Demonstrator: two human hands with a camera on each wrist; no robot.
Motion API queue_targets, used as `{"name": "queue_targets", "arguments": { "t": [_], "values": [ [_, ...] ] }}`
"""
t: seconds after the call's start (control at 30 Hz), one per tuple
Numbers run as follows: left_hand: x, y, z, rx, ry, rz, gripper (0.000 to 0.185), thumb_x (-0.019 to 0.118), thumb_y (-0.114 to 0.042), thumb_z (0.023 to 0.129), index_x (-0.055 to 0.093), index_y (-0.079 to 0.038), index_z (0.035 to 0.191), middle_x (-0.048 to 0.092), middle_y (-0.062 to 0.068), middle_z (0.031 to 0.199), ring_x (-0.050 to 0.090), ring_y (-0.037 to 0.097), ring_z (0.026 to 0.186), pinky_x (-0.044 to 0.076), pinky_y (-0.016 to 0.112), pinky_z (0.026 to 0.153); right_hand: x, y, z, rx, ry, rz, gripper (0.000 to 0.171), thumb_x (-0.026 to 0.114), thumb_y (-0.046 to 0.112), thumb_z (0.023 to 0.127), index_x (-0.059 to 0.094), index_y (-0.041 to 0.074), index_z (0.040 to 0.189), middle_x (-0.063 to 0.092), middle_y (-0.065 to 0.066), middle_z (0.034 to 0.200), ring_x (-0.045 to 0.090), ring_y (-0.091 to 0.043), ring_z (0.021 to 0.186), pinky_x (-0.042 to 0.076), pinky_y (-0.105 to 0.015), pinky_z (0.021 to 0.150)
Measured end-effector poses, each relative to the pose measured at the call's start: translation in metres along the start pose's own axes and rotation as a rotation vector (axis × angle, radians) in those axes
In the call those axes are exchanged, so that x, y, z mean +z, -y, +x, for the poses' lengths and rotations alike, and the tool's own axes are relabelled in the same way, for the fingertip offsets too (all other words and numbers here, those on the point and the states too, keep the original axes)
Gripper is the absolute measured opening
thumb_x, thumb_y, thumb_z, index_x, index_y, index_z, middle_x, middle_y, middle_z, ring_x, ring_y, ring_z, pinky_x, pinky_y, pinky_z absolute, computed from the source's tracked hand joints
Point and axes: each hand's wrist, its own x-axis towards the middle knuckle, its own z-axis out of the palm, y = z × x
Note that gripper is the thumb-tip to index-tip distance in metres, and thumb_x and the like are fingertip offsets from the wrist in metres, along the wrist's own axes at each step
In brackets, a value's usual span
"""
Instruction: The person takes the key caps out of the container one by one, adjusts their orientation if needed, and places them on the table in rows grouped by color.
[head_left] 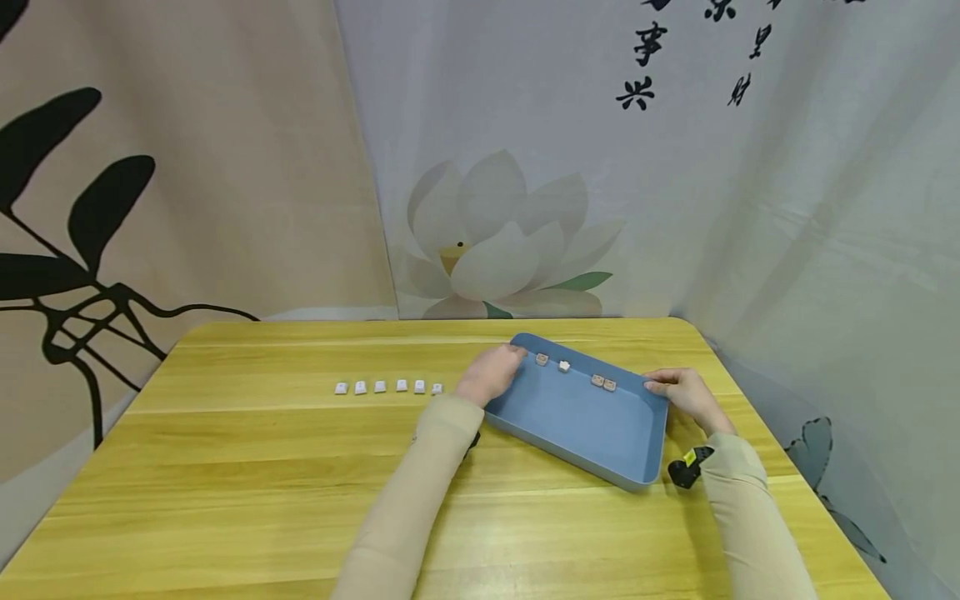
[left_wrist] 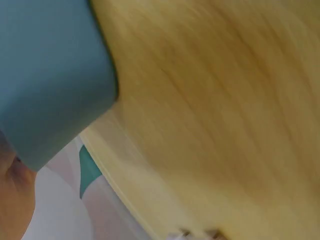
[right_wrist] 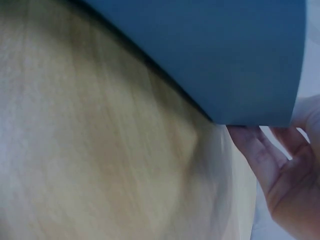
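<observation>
Black brush-written characters stand on the pale curtain behind the counter, at the top of the head view. One column shows two whole characters, of which the lower looks like 兴, while the upper is too cursive to read surely. A second column further right is smaller, cut off by the frame's top edge, and cannot be read.

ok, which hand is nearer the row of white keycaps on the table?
Left. The left hand grips the blue tray's far-left corner, just right of the row of white keycaps. The right hand holds the tray's right edge, with the whole tray between it and the row.
</observation>
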Motion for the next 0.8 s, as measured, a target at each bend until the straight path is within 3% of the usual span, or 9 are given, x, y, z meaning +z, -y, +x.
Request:
{"name": "queue_targets", "arguments": {
  "t": [0.13, 0.23, 0.57, 0.7, 0.8],
  "values": [
    [0.0048, -0.005, 0.0034, 0.05, 0.04, 0.255, 0.034, 0.058, -0.009, 0.094, 0.058, -0.014, 0.127, 0.066, 0.0, 0.12, 0.057, 0.016, 0.116, 0.05, 0.026, 0.097, 0.0, 0.0002, -0.0002, 0.011, -0.001, 0.001, 0.038, 0.055, 0.021, 0.097, 0.059, -0.003, 0.126, 0.054, -0.028, 0.132, 0.054, -0.04, 0.118, 0.051, -0.044, 0.093],
    [0.0081, -0.0072, 0.0046, 0.058, 0.026, 0.321, 0.03, 0.061, -0.01, 0.092, 0.062, -0.016, 0.121, 0.069, -0.002, 0.114, 0.055, 0.016, 0.116, 0.049, 0.026, 0.098, -0.0003, 0.0006, -0.0007, 0.012, 0.003, 0.001, 0.038, 0.055, 0.021, 0.097, 0.059, -0.003, 0.126, 0.053, -0.028, 0.133, 0.053, -0.04, 0.119, 0.051, -0.044, 0.093],
    [0.0066, -0.0023, 0.0036, 0.052, 0.014, 0.172, 0.03, 0.06, -0.003, 0.09, 0.067, -0.014, 0.118, 0.065, 0.002, 0.124, 0.054, 0.02, 0.124, 0.047, 0.032, 0.104, -0.0006, -0.0011, 0.0007, 0.004, 0.002, 0.01, 0.038, 0.056, 0.02, 0.097, 0.059, -0.004, 0.126, 0.054, -0.028, 0.132, 0.055, -0.038, 0.117, 0.051, -0.041, 0.091],
    [0.0062, -0.0017, 0.0022, 0.065, 0.001, 0.146, 0.027, 0.059, -0.005, 0.092, 0.07, -0.016, 0.114, 0.063, 0.002, 0.123, 0.056, 0.02, 0.118, 0.049, 0.03, 0.099, -0.0008, -0.0007, 0.0005, 0.002, 0.003, 0.004, 0.038, 0.055, 0.02, 0.097, 0.059, -0.004, 0.126, 0.054, -0.028, 0.132, 0.055, -0.037, 0.116, 0.052, -0.039, 0.089],
    [0.006, -0.0008, 0.0, 0.081, -0.016, 0.068, 0.023, 0.059, -0.01, 0.092, 0.072, -0.017, 0.111, 0.063, 0.003, 0.117, 0.059, 0.018, 0.107, 0.053, 0.026, 0.089, -0.0009, -0.0004, 0.0004, 0.002, 0.007, 0.003, 0.038, 0.055, 0.021, 0.097, 0.059, -0.003, 0.126, 0.054, -0.028, 0.132, 0.055, -0.037, 0.116, 0.052, -0.039, 0.089]
  ]
}}
